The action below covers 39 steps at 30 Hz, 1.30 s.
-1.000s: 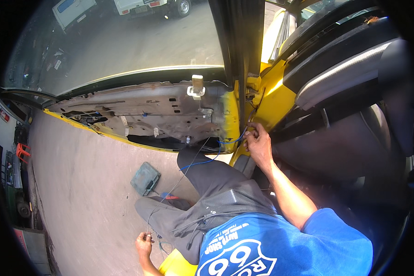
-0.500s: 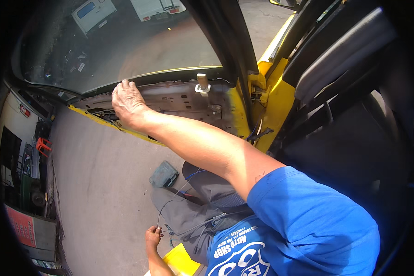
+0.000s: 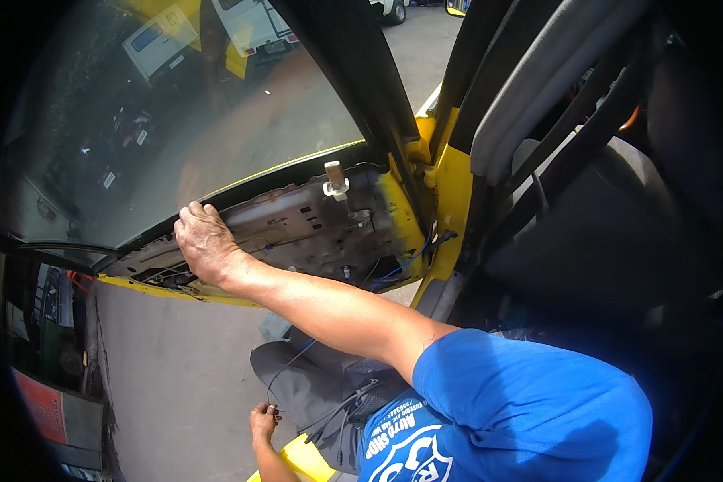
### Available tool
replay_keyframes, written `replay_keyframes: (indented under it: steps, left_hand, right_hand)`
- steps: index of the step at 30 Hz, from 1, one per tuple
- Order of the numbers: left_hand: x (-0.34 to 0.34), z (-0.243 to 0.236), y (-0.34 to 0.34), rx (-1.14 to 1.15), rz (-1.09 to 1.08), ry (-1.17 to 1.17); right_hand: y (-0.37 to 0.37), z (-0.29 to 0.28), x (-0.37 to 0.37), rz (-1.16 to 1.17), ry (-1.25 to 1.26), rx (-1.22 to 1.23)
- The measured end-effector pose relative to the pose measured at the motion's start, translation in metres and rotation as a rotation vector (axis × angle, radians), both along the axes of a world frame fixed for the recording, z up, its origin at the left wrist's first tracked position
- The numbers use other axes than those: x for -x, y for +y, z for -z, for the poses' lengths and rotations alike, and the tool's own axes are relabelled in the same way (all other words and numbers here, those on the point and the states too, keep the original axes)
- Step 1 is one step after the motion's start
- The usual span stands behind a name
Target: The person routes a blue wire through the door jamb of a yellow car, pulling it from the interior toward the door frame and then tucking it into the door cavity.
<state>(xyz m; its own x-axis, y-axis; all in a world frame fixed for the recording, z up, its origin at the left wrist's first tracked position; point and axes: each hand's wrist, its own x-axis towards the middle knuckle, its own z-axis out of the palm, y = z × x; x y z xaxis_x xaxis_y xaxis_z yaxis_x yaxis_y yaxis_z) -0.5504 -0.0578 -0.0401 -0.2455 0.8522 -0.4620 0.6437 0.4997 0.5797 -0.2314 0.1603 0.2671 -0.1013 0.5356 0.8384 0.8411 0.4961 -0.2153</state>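
Note:
My right hand [image 3: 205, 241] is closed over the upper edge of a yellow car door [image 3: 297, 229], just under the window glass [image 3: 217, 120], with the fingers curled over the top. The door's trim is off, so its bare metal inner panel with holes shows. Low at the left of my body, my left hand [image 3: 265, 422] pinches a thin dark wire [image 3: 285, 365] that runs up past my knee. A tan block in a white plastic piece [image 3: 336, 181] stands at the door's top edge, to the right of my right hand.
Blue wires [image 3: 402, 269] hang at the door's hinge side. A grey-green tool case [image 3: 275, 326] lies on the floor, partly hidden by my knee. A yellow thing [image 3: 305, 458] is beside my left forearm. Car seats with grey belts stand in the dark interior [image 3: 618, 249] at right.
The view has shifted, and more of the door's lower panel and the blue wires show. My right hand stays on the door's edge; my left hand still holds the wire.

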Motion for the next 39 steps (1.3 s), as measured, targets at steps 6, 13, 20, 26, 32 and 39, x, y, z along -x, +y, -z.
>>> replay_keyframes:
  steps: [6, 13, 20, 26, 32, 39]
  left_hand:
    - [0.006, -0.025, 0.019, -0.05, -0.015, 0.029]
    - [0.023, -0.042, 0.041, -0.033, -0.05, -0.072]
    - [0.01, -0.063, 0.031, -0.144, 0.024, -0.025]
    - [-0.005, -0.093, 0.004, -0.163, 0.136, 0.33]
    - [-0.009, -0.099, 0.008, -0.234, 0.176, 0.499]
    - [-0.028, -0.107, -0.005, -0.246, 0.182, 0.487]
  right_hand:
    - [-0.028, -0.011, -0.009, -0.234, 0.122, 0.097]
    - [-0.033, -0.011, -0.008, -0.228, 0.13, 0.12]
    - [-0.031, -0.012, -0.005, -0.185, 0.114, 0.046]
    - [-0.03, -0.013, -0.007, -0.25, 0.121, 0.064]
    - [-0.029, -0.013, -0.006, -0.26, 0.124, 0.065]
    - [-0.027, -0.008, -0.005, -0.289, 0.153, 0.017]
